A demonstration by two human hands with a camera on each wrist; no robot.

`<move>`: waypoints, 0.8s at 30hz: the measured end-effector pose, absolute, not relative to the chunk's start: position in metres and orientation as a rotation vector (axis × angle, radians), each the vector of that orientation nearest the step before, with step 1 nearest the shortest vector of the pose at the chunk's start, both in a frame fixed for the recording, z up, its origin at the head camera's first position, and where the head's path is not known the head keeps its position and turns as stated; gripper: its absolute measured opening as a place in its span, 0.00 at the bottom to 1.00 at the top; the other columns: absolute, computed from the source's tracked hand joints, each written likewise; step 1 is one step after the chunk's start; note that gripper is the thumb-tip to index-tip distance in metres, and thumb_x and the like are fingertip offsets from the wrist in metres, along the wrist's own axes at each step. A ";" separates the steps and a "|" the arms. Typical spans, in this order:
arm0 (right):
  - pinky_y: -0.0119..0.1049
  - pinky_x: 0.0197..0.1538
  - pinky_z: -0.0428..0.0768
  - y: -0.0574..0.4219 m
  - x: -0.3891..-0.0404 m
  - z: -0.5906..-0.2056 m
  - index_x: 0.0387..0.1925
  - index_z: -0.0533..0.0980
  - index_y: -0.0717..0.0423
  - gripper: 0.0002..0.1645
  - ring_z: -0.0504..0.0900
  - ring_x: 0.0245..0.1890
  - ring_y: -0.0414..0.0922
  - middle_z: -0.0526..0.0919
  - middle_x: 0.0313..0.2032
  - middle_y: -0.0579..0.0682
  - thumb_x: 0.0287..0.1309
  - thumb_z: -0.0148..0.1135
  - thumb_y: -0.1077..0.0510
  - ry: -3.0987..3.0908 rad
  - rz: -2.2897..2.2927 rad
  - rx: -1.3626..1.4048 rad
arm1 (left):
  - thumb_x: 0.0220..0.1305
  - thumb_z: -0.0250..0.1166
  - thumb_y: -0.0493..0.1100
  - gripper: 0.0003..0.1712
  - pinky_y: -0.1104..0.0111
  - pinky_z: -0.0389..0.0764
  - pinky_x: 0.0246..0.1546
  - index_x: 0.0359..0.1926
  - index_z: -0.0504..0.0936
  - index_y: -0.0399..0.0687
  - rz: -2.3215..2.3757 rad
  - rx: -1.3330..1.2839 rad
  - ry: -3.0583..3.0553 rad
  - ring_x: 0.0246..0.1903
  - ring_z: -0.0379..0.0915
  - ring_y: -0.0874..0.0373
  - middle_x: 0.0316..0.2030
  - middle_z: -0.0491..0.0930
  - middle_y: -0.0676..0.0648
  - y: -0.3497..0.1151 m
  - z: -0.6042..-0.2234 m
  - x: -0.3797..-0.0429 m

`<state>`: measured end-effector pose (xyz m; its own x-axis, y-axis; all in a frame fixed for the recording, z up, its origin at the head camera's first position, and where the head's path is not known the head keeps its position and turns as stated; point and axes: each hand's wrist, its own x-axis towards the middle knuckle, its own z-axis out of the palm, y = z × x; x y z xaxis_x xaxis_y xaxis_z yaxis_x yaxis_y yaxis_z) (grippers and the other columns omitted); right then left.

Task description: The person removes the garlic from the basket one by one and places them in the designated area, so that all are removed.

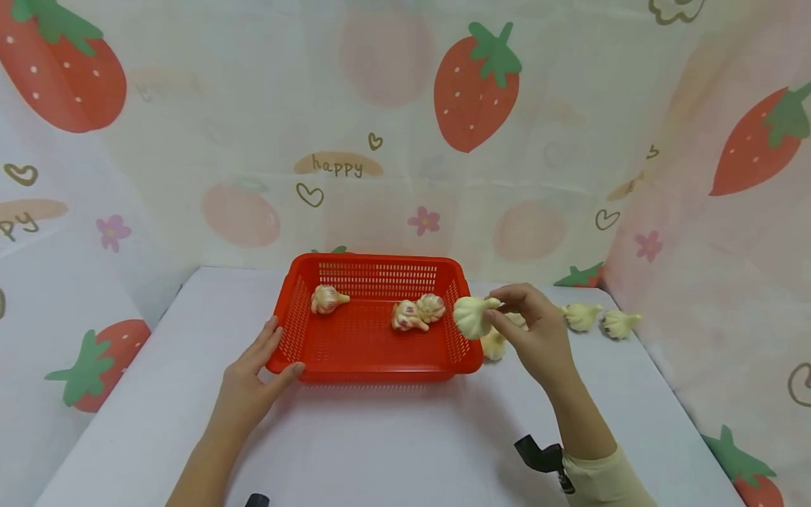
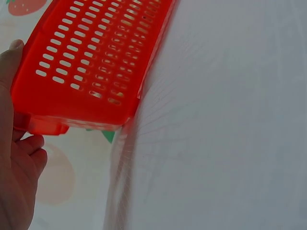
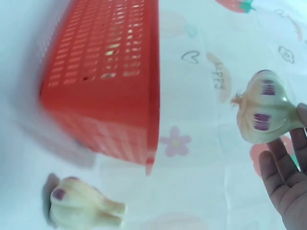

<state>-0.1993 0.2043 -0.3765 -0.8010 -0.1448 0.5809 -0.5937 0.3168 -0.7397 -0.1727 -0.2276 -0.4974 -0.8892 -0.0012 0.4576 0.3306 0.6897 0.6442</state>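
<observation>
A red plastic basket (image 1: 380,372) with slotted walls sits on the white table. My left hand (image 1: 250,380) grips its left end; in the left wrist view the thumb lies along the wall and the fingers curl under the rim. Above the basket's right rim, my right hand (image 1: 538,338) pinches a garlic bulb (image 1: 472,317) by its stem. Purple marks show on that bulb (image 3: 263,109) in the right wrist view. Inside the basket, one garlic bulb (image 1: 326,299) lies at the left, and two more garlic bulbs (image 1: 405,315) lie together toward the right.
Close outside the basket's right end is a garlic bulb (image 1: 493,346), with another partly hidden behind my right hand. Farther right lie two garlic bulbs (image 1: 619,324) near the table's edge. A strawberry-print cloth (image 1: 380,211) hangs around the back and sides.
</observation>
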 end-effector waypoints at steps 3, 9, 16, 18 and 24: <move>0.26 0.53 0.83 0.216 -0.195 -0.381 0.48 0.81 0.59 0.15 0.84 0.45 0.40 0.83 0.46 0.53 0.60 0.70 0.69 -2.176 1.486 0.639 | 0.59 0.77 0.54 0.48 0.91 0.54 0.61 0.75 0.67 0.46 -1.077 -0.262 -2.465 0.75 0.60 0.48 0.77 0.62 0.51 -0.228 -0.498 -0.173; 0.26 0.54 0.82 0.239 -0.190 -0.392 0.50 0.80 0.64 0.17 0.85 0.45 0.37 0.84 0.47 0.56 0.59 0.69 0.73 -2.152 1.458 0.600 | 0.59 0.76 0.56 0.48 0.92 0.54 0.60 0.75 0.67 0.47 -1.088 -0.255 -2.470 0.75 0.60 0.48 0.77 0.62 0.53 -0.229 -0.498 -0.173; 0.24 0.54 0.81 0.265 -0.187 -0.406 0.49 0.80 0.67 0.17 0.84 0.43 0.35 0.84 0.46 0.46 0.58 0.70 0.73 -2.151 1.456 0.478 | 0.60 0.75 0.57 0.48 0.92 0.54 0.59 0.75 0.67 0.47 -1.071 -0.253 -2.481 0.75 0.61 0.47 0.77 0.62 0.52 -0.229 -0.496 -0.172; 0.24 0.55 0.80 0.273 -0.188 -0.411 0.49 0.80 0.67 0.17 0.84 0.43 0.35 0.84 0.45 0.45 0.57 0.70 0.73 -2.145 1.461 0.439 | 0.60 0.75 0.57 0.48 0.92 0.54 0.59 0.76 0.67 0.47 -1.068 -0.253 -2.487 0.75 0.61 0.47 0.77 0.62 0.52 -0.229 -0.496 -0.172; 0.22 0.54 0.79 0.290 -0.195 -0.423 0.49 0.82 0.64 0.18 0.84 0.43 0.33 0.86 0.45 0.45 0.56 0.72 0.71 -2.175 1.383 0.324 | 0.60 0.76 0.55 0.47 0.92 0.54 0.60 0.75 0.67 0.46 -1.066 -0.262 -2.478 0.75 0.61 0.45 0.77 0.62 0.50 -0.227 -0.495 -0.172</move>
